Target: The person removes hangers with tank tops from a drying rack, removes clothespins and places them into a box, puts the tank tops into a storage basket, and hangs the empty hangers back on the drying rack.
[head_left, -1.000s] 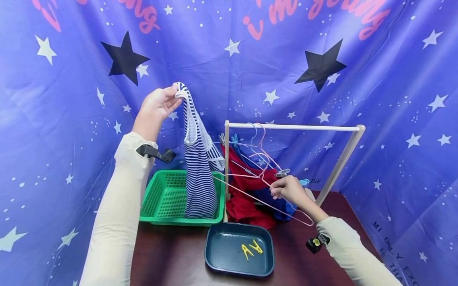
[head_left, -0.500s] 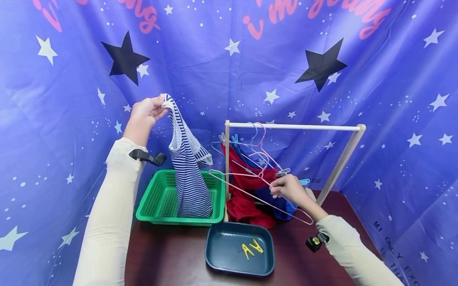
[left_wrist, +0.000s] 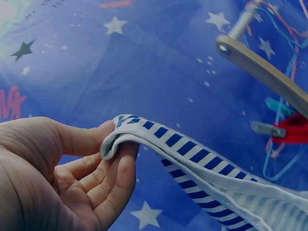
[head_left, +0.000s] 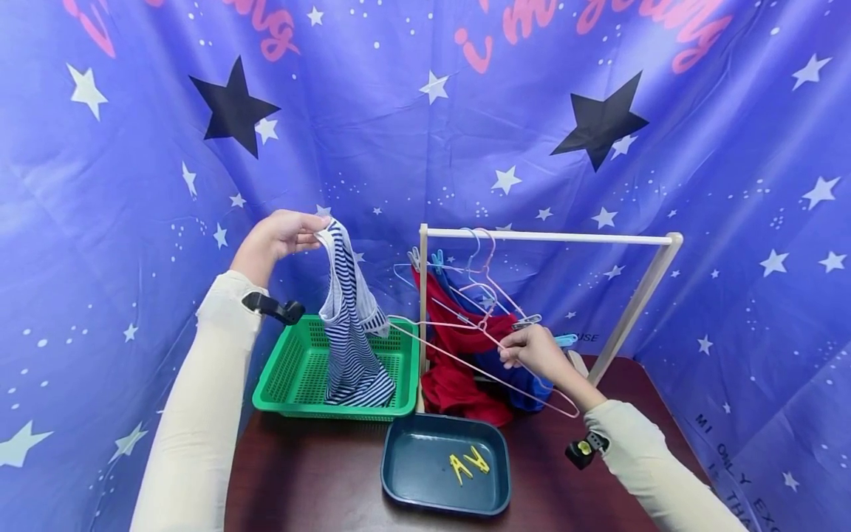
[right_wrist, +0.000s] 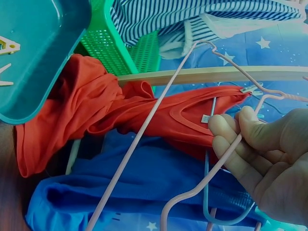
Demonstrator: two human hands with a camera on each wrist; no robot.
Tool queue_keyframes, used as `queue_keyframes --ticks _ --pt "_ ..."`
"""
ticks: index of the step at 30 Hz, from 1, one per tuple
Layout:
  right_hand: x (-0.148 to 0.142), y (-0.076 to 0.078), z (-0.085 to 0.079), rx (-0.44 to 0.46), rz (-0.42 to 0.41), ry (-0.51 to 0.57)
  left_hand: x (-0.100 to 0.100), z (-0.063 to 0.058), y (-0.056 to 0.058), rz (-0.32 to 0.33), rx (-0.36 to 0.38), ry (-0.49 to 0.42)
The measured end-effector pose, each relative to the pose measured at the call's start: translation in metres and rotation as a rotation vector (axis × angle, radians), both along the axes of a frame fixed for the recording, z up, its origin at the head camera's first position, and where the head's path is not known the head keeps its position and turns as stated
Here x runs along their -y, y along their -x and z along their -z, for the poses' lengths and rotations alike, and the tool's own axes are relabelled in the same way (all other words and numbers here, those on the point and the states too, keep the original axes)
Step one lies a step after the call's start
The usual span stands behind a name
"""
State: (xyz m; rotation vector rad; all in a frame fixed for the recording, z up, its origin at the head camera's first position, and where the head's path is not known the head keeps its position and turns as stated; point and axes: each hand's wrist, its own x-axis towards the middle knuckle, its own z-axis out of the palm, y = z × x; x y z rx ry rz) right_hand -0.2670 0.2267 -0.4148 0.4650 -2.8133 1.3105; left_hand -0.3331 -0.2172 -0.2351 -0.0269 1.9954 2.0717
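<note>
My left hand [head_left: 286,235] pinches the shoulder edge of a navy-and-white striped tank top [head_left: 346,325] between thumb and fingers. The top hangs down, and its lower end lies in the green basket [head_left: 286,406]. In the left wrist view its white trim [left_wrist: 130,132] is folded over my fingers. My right hand [head_left: 532,351] pinches one arm of a pink wire hanger [head_left: 459,362] in front of the drying rack. The hanger's far end points toward the striped top. In the right wrist view that hanger [right_wrist: 137,139] crosses in front of a red garment.
A rack with a white rail [head_left: 545,236] bears hangers with a red garment [head_left: 459,391] and a blue garment [head_left: 532,391], held by clothespins [head_left: 527,321]. In front, a dark tray [head_left: 415,473] holds two yellow clothespins [head_left: 459,469] on the brown table [head_left: 312,473].
My left hand first moved left and down with the striped top, then lower and slightly right. More of the top now bunches in the basket. My right hand and the hanger have barely moved.
</note>
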Motion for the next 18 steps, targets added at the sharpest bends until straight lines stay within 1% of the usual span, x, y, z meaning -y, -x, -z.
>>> queue_keyframes --ticks 2,5,11,12,13,15,18 --pt "0.001 0.000 0.001 0.004 0.002 0.004 0.000 0.006 0.001 0.024 0.008 0.025" --pt "0.002 0.001 0.001 0.009 0.001 0.006 -0.001 0.015 0.003 0.036 0.032 0.052" --pt "0.003 0.002 0.002 -0.004 -0.019 -0.009 -0.003 0.037 0.005 0.011 0.030 0.135" --pt "0.003 0.002 0.003 -0.005 -0.021 -0.009 0.001 0.045 0.011 0.023 0.033 0.123" --pt "0.004 0.003 0.003 -0.006 -0.022 -0.009 0.001 0.049 0.012 0.022 0.037 0.129" --pt "0.004 0.003 0.004 -0.005 -0.026 -0.008 0.002 0.056 0.014 0.009 0.054 0.141" --pt "0.004 0.004 0.005 0.007 -0.027 -0.003 0.002 0.065 0.017 -0.027 0.088 0.161"
